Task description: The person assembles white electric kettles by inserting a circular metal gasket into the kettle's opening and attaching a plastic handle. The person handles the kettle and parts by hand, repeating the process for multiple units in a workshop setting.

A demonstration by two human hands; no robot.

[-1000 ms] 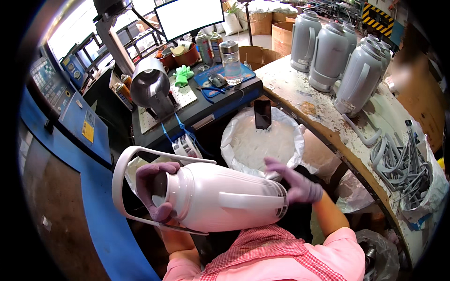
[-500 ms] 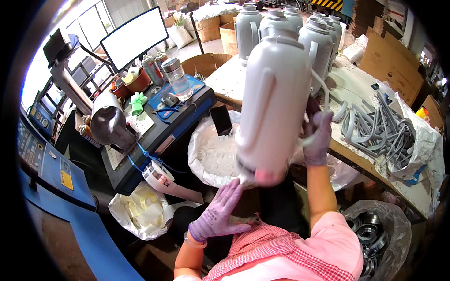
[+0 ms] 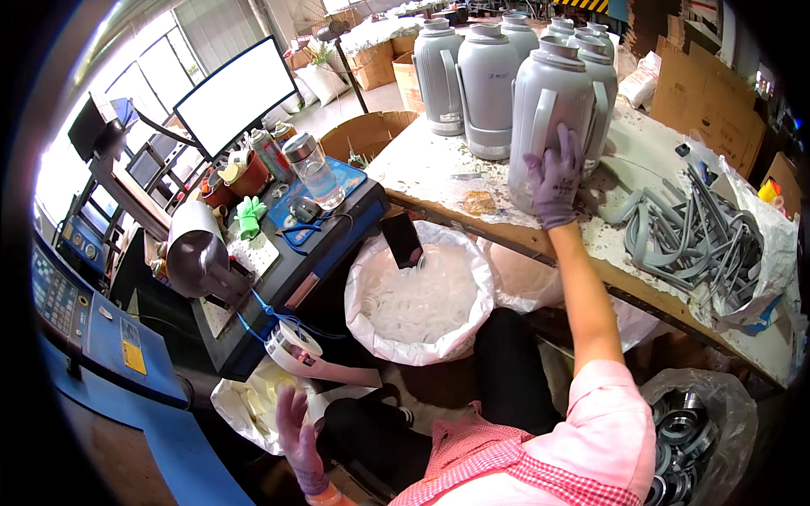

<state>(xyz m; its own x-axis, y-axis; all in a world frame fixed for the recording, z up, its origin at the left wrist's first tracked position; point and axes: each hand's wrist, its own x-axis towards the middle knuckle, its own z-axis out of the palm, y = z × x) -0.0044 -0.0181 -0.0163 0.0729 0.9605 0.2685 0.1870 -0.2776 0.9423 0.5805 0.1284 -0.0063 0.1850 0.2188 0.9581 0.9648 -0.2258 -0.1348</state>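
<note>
In the head view, the right hand (image 3: 557, 175) lay on a grey flask (image 3: 565, 94), its fingers spread flat on the near side and not wrapped around it. The flask stood by the front edge of the white table (image 3: 419, 158), with more grey flasks (image 3: 488, 88) behind it and to its left. It stood tall, top up, just ahead of the right palm. The left hand (image 3: 301, 437) was well apart and low, fingers loose, nothing seen in it, near a white bag (image 3: 256, 430). Grey handles (image 3: 688, 234) sat piled near the table's front right corner.
</note>
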